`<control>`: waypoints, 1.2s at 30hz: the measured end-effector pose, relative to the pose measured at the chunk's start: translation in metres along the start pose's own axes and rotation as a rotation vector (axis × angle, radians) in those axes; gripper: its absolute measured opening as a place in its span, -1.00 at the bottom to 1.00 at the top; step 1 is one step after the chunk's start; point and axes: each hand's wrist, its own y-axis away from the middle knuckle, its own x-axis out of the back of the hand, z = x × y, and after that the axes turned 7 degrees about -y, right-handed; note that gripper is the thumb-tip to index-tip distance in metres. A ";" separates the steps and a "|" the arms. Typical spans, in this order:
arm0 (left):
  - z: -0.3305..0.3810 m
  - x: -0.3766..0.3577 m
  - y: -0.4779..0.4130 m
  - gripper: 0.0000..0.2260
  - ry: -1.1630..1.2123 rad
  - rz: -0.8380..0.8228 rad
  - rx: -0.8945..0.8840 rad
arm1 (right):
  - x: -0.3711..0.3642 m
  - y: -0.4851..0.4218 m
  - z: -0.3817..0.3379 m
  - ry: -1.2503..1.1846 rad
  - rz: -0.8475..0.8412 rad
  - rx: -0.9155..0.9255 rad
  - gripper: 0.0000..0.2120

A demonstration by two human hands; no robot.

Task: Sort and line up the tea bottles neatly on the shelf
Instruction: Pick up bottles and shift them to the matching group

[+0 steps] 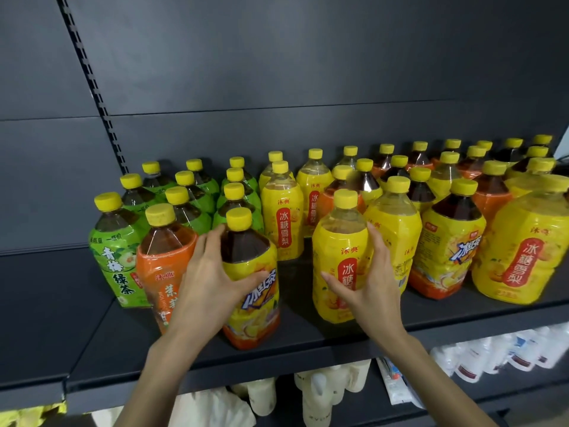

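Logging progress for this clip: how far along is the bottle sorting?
Done: green-label bottles stand grouped at the left. In hand: the left hand grips an iced-tea bottle, the right hand a pear-drink bottle. Remaining: an orange-label bottle stands by the greens, and right-side bottles mix labels.

Open lane just right of the iced tea bottle (251, 282): bare shelf (295, 309) runs back between it and the pear drink bottle (338, 272). Left of it 1 orange bottle (160, 266) crowds in close, and behind it green bottles (201, 221) are packed tight. Further left, bare shelf again.
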 end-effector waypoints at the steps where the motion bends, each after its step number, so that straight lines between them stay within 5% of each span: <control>1: -0.003 0.002 0.001 -0.15 0.020 0.001 -0.009 | -0.004 -0.001 -0.002 -0.014 -0.021 0.004 -0.08; 10: -0.016 -0.011 0.014 -0.17 0.113 0.023 -0.074 | -0.064 -0.024 -0.014 -0.044 -0.081 0.029 -0.04; 16: -0.019 -0.016 0.014 -0.22 0.099 0.037 -0.101 | -0.083 -0.042 -0.010 -0.269 -0.222 -0.034 -0.15; 33: -0.023 -0.019 0.009 -0.27 0.101 0.000 -0.148 | -0.084 -0.041 -0.015 -0.130 -0.222 -0.017 -0.18; 36: -0.023 -0.020 0.009 -0.29 0.112 -0.001 -0.151 | -0.072 -0.025 -0.013 -0.041 -0.178 0.002 -0.32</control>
